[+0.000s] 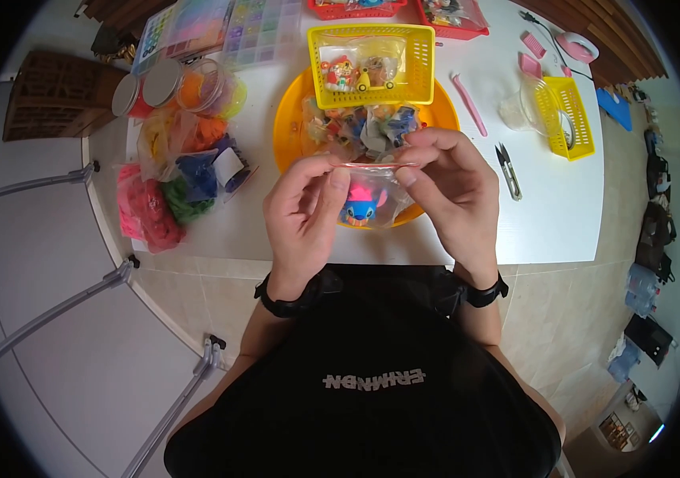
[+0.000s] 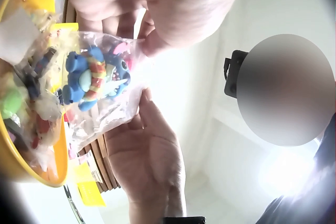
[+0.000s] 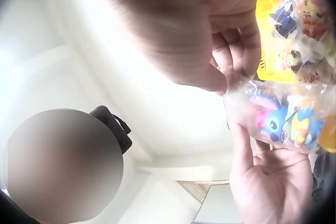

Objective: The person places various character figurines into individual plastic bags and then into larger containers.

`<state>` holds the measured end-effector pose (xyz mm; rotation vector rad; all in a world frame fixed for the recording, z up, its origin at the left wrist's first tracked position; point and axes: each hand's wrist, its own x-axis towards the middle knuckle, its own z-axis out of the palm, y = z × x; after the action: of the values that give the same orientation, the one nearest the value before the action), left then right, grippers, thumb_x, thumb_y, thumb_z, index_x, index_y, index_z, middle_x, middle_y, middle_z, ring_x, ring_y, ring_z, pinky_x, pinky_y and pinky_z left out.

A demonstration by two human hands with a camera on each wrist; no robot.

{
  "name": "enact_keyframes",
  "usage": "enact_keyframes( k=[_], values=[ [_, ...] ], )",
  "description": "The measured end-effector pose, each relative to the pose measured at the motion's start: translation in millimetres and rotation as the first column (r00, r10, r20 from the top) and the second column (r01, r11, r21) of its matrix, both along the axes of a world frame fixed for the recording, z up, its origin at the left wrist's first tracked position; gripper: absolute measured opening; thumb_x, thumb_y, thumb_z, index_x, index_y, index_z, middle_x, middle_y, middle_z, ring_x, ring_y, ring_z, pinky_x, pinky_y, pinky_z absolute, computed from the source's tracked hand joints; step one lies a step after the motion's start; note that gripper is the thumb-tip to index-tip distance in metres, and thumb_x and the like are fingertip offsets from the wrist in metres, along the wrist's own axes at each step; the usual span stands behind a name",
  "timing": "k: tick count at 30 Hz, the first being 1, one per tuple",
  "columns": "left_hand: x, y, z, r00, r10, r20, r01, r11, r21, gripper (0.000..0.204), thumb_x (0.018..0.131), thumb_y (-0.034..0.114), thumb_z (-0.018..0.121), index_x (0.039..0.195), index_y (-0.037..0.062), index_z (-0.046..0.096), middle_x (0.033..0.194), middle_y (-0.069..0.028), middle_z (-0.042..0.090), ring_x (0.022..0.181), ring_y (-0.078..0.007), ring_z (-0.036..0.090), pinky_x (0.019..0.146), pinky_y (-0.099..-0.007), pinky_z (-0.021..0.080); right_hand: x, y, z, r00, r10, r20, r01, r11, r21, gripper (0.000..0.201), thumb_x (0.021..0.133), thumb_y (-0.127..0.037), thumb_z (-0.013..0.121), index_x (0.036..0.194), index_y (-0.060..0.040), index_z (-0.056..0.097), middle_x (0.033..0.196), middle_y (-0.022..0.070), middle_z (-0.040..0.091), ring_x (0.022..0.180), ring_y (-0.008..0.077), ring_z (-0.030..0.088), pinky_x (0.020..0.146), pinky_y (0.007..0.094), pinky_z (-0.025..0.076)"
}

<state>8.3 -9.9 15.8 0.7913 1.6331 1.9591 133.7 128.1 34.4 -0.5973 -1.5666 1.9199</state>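
Observation:
A clear zip bag (image 2: 84, 124) holds a blue figure with pink on its head (image 1: 361, 205), (image 3: 275, 124). My left hand (image 1: 305, 215) pinches one end of the bag's red-lined top edge between thumb and fingers. At the other end of that edge, my right hand (image 1: 458, 203) pinches with thumb and forefinger. The bag hangs below both hands, over the near part of a round orange tray (image 1: 288, 119). More bagged figures (image 1: 368, 127) lie in the tray, partly hidden by the hands.
A yellow basket (image 1: 427, 68) with bagged figures overlaps the tray's far side. Jars (image 1: 163, 82) and bags of coloured pieces (image 1: 148, 207) are at left. Pink tweezers (image 1: 469, 103), snips (image 1: 509, 171) and another yellow basket (image 1: 583, 147) lie at right; red baskets (image 1: 467, 32) stand behind.

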Motion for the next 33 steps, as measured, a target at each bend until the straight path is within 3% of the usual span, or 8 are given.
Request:
enact_keyframes(
  k=[7,10,13,19,22,28,31,33],
  values=[
    [0,-2,1,0.992,0.104,-0.07,-0.104,0.995,0.007,0.011,0.099,0.003,0.068,0.108,-0.0039,0.067,0.094,-0.0028,0.069,0.083,-0.0042,0.06,0.073,-0.0199,0.049,3,-1,7,0.981,0.055,0.188,-0.04,0.996,-0.082,0.008,0.097,-0.006,0.068,0.103,0.0002,0.069,0.088,0.0017,0.068,0.079,0.0065,0.065,0.065,0.0227,0.059],
    [-1,-3,-2,0.991,0.102,-0.09,-0.104,0.994,-0.014,0.012,0.099,0.003,0.068,0.108,-0.0044,0.067,0.095,-0.0036,0.069,0.082,-0.0039,0.059,0.072,-0.0197,0.049,4,-1,5,0.989,0.024,0.148,-0.016,0.998,-0.059,0.009,0.097,-0.007,0.069,0.101,0.0009,0.069,0.086,0.0015,0.068,0.074,0.0065,0.064,0.067,0.0228,0.059],
    [3,1,2,0.997,0.077,0.017,-0.077,0.997,0.03,0.011,0.098,0.002,0.068,0.107,-0.0051,0.067,0.094,-0.0039,0.07,0.082,-0.0039,0.061,0.072,-0.0194,0.049,5,-1,1,0.988,-0.003,0.152,0.0,1.0,0.019,0.01,0.097,-0.007,0.07,0.101,0.0014,0.069,0.086,0.0013,0.068,0.076,0.0062,0.063,0.067,0.0223,0.058],
    [1,2,8,1.0,0.024,-0.011,-0.024,1.0,-0.019,0.01,0.099,0.0,0.066,0.107,-0.0065,0.067,0.094,-0.005,0.072,0.083,-0.0053,0.064,0.076,-0.0197,0.052,0,-4,9,0.99,-0.003,0.141,-0.002,0.999,0.034,0.011,0.096,-0.007,0.071,0.104,0.0015,0.07,0.088,0.0009,0.069,0.078,0.0055,0.062,0.067,0.0217,0.054],
    [0,-2,8,1.0,0.011,-0.003,-0.011,1.0,-0.025,0.011,0.099,0.0,0.065,0.108,-0.0068,0.067,0.097,-0.0062,0.072,0.083,-0.0059,0.064,0.076,-0.0202,0.052,0,-2,2,0.988,0.041,0.149,-0.067,0.982,0.175,0.011,0.096,-0.005,0.071,0.103,0.002,0.071,0.088,0.001,0.069,0.077,0.0059,0.061,0.067,0.0219,0.053],
    [3,1,8,0.993,-0.009,0.114,0.006,1.0,0.023,0.01,0.099,0.001,0.066,0.106,-0.007,0.067,0.101,-0.0072,0.072,0.084,-0.006,0.065,0.075,-0.0207,0.053,-1,-8,9,0.99,0.009,0.141,-0.018,0.998,0.068,0.009,0.094,-0.005,0.072,0.101,0.0012,0.071,0.088,0.0014,0.07,0.075,0.0058,0.059,0.07,0.0224,0.049],
    [-1,1,10,0.985,-0.123,0.118,0.128,0.991,-0.034,0.011,0.098,0.001,0.068,0.106,-0.0066,0.068,0.099,-0.0065,0.071,0.085,-0.0056,0.064,0.075,-0.0202,0.052,-2,-8,5,0.992,0.01,0.125,-0.022,0.996,0.091,0.009,0.094,-0.005,0.072,0.101,0.0002,0.072,0.088,0.0002,0.07,0.075,0.0051,0.058,0.07,0.0221,0.048],
    [-1,1,6,0.991,-0.103,0.083,0.106,0.994,-0.025,0.011,0.097,0.0,0.069,0.106,-0.0064,0.068,0.098,-0.0058,0.07,0.085,-0.0053,0.064,0.074,-0.0195,0.051,-2,-7,3,0.991,0.033,0.132,-0.047,0.993,0.104,0.008,0.094,-0.005,0.072,0.101,-0.0004,0.072,0.088,-0.0007,0.07,0.075,0.0047,0.057,0.069,0.0217,0.046]
  ],
)
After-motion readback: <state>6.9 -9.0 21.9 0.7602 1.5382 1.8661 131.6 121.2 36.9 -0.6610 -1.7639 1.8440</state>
